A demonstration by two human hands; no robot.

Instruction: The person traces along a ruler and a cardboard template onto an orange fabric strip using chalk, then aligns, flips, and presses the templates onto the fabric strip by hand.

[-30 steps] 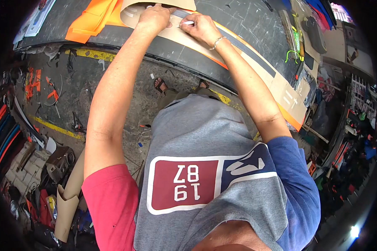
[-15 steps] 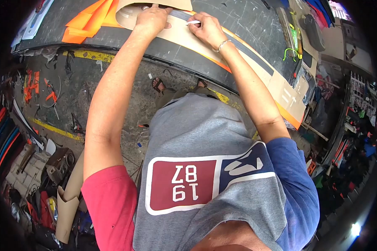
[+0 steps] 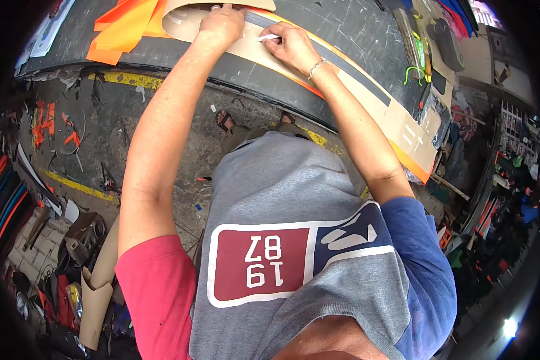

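Note:
My left hand (image 3: 222, 29) lies on a long tan card pattern (image 3: 246, 51), fingers stretched forward under its curled far end and partly hidden there. In my right hand (image 3: 294, 49) a slim white stick (image 3: 269, 38), which looks like chalk, is pinched between thumb and fingers. Its tip is at the card, just right of my left hand. A dark grey strip (image 3: 354, 77) shows along the pattern's length. Orange fabric (image 3: 423, 171) sticks out from under the card's edges.
Folded orange fabric (image 3: 123, 36) lies at the left of the dark worktable (image 3: 336, 24). Tools with green and yellow parts (image 3: 423, 54) and a dark grey case (image 3: 448, 45) sit at the right. Below, the floor (image 3: 156, 114) has scraps; a rolled tan sheet (image 3: 96, 306) stands lower left.
My right hand has slid slightly left and downward along the card with the white stick, closer to my left hand. My left hand has shifted only a little to the right.

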